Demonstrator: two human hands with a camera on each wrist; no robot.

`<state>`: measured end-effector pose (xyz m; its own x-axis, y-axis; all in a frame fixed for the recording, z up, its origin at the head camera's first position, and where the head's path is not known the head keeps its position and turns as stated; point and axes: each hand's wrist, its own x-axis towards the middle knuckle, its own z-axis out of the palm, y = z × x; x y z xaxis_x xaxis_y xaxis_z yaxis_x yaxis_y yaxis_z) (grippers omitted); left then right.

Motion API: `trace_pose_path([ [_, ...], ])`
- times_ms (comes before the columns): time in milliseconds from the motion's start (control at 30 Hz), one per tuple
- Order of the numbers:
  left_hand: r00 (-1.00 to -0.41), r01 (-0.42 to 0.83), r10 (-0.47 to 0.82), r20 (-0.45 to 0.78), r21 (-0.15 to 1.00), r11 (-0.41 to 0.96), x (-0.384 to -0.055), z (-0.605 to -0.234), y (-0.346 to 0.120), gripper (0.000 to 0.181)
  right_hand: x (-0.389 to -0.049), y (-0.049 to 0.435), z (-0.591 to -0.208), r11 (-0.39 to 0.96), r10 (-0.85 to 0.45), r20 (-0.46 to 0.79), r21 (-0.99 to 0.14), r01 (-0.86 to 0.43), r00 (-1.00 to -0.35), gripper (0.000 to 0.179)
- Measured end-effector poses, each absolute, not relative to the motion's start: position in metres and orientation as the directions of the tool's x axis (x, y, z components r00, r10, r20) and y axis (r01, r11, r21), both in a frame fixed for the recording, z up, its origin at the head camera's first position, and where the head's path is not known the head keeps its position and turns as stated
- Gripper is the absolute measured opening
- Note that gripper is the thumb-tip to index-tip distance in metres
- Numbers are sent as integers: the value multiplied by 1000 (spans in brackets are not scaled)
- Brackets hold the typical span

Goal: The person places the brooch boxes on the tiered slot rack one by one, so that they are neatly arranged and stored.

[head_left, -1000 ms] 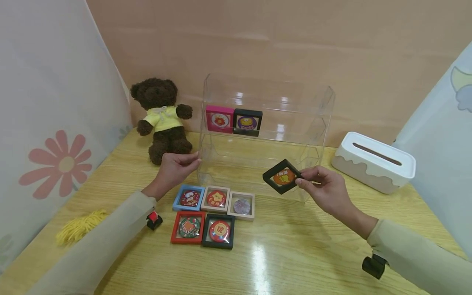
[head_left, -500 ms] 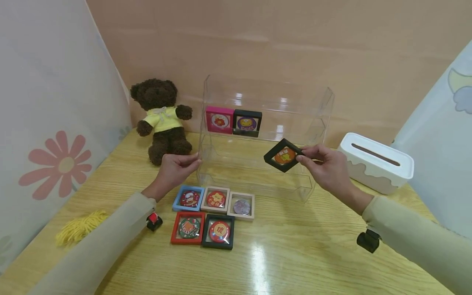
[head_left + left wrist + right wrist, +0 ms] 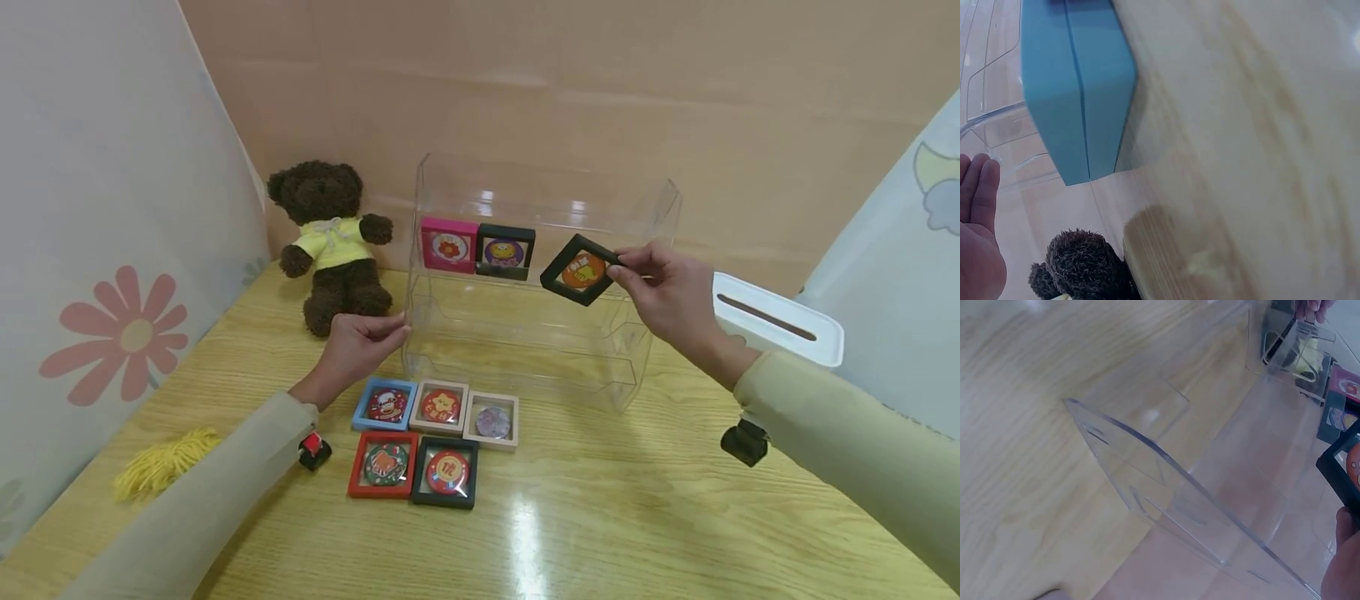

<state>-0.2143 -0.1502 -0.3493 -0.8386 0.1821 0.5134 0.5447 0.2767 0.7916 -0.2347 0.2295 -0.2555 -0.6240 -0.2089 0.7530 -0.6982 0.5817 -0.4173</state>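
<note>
My right hand [image 3: 671, 296] pinches a black square display frame [image 3: 551, 279] by its right corner. The frame holds an orange badge and is tilted like a diamond, in front of a clear acrylic display rack [image 3: 630, 371]. My left hand [image 3: 356, 354] pinches the left edge of this rack between thumb and fingers. On the rack's upper tier stand a pink frame [image 3: 474, 247] and a black frame [image 3: 506, 273], side by side. Several framed badges lie on the table in front, among them a blue frame [image 3: 360, 410], a red frame [image 3: 354, 471] and another black frame [image 3: 442, 502].
A brown teddy bear [image 3: 333, 242] in a yellow shirt sits left of the rack. To the right stands a white tissue box [image 3: 821, 333], partly hidden by my right hand. Yellow yarn strands [image 3: 168, 458] lie by my left forearm on the wooden table [image 3: 600, 517].
My right hand has lifted the black frame from the lower part of the rack to about the height of the upper-tier frames. The left hand stays at the rack's edge.
</note>
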Motion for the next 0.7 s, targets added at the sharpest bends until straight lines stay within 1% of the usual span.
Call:
trace_pose_path([
  [133,-828,561,181,531,787,257,-226,-362,-153,19,-241,229,-246,627,-222,762,-366,-688,-608,9],
  [233,-832,555,178,526,792,254,-226,-359,-151,18,-244,229,-240,644,-220,767,-350,-680,-603,9],
  [333,-831,557,182,526,786,270,-219,-349,-147,18,-245,226,-235,642,-202,764,-369,-672,-613,10],
  [500,-816,577,188,546,753,318,-209,-340,-145,18,-248,218,-232,647,-166,739,-418,-638,-653,11],
  [600,-813,580,185,551,744,333,-208,-340,-146,17,-251,216,-231,671,-164,734,-407,-620,-659,12],
  [700,-809,586,185,558,740,331,-208,-341,-146,17,-255,215,-230,699,-172,740,-374,-609,-651,12],
])
